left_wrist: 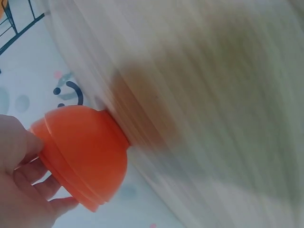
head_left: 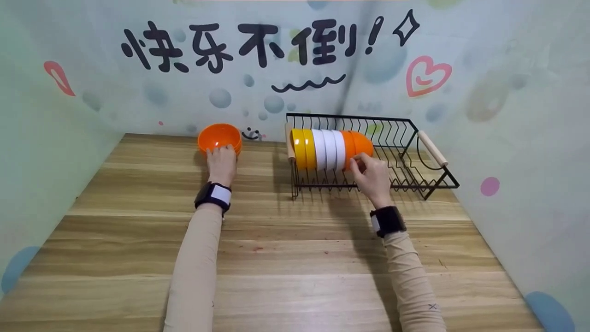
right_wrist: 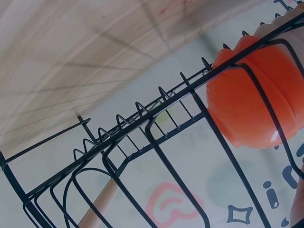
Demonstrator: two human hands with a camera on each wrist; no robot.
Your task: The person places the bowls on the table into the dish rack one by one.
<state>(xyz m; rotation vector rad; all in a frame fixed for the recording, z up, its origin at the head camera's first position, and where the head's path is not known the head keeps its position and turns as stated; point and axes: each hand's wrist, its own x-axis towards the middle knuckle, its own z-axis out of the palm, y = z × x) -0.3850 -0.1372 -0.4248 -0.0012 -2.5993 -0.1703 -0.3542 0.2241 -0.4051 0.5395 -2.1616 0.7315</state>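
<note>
Nested orange bowls (head_left: 220, 134) stand at the table's back left. My left hand (head_left: 222, 163) holds them at the near rim, and the left wrist view shows thumb and fingers at the rim of the orange bowls (left_wrist: 88, 149). A black wire dish rack (head_left: 405, 186) bears a row of bowls on edge: yellow bowls (head_left: 302, 150), white bowls (head_left: 328, 150) and orange bowls (head_left: 362, 143). My right hand (head_left: 372, 177) is at the front of the racked orange bowls, its thumb and forefinger close together. Whether they pinch a rim is unclear; only a sliver of that hand shows in the right wrist view.
The rack has wooden handles, the right one (head_left: 432, 148) beyond bare slots. Its front rail (head_left: 322, 186) runs beneath my right hand. A printed backdrop (head_left: 258, 87) rises behind the wood-grain table (head_left: 295, 276), with side panels left and right.
</note>
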